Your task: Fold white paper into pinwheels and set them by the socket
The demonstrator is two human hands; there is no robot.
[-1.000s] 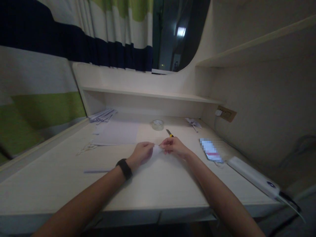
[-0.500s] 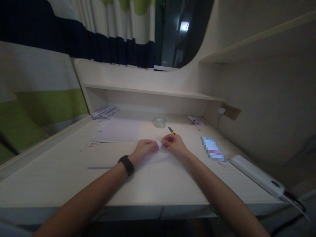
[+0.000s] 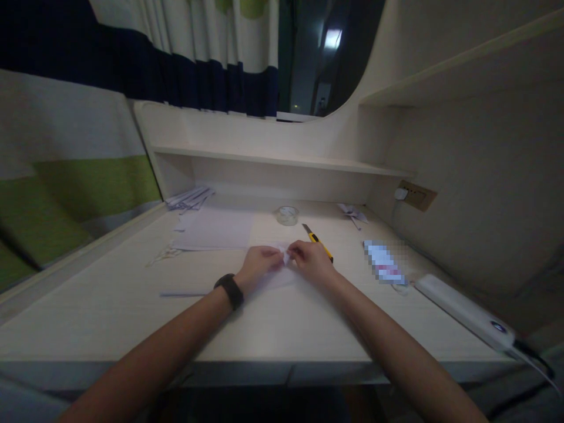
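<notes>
The room is dim. A pale wooden desk [image 3: 110, 317] fills the view, with a low shelf [image 3: 273, 161] along its far side and a striped curtain [image 3: 88, 117] hanging at the left and back.

Both hands meet in the middle of the desk. The left hand [image 3: 259, 265], with a dark band [image 3: 230, 291] on its wrist, and the right hand [image 3: 311, 263] are close together, fingers pinched on a small white piece of paper [image 3: 285, 257]. The paper is between the fingertips, low over the desk. Whether it touches the desk cannot be seen.

Just past the right hand lies a yellow cutter knife [image 3: 318, 240], almost touching the knuckles. Farther back sits a roll of clear tape [image 3: 287, 215]. To the far left of the hands is a big sheet of paper [image 3: 215, 230], with thin paper scraps [image 3: 163, 255] by its near left corner and a stack of folded papers [image 3: 189, 198] in the far left corner. A thin strip [image 3: 183, 294] lies near the left wrist. A small folded paper shape [image 3: 351, 212] is at the far right. A blurred flat thing [image 3: 385, 262] and a long white bar [image 3: 462, 310] lie at the right, by the wall.

The near part of the desk, under the arms, is bare out to the front edge. The left side is open too.
</notes>
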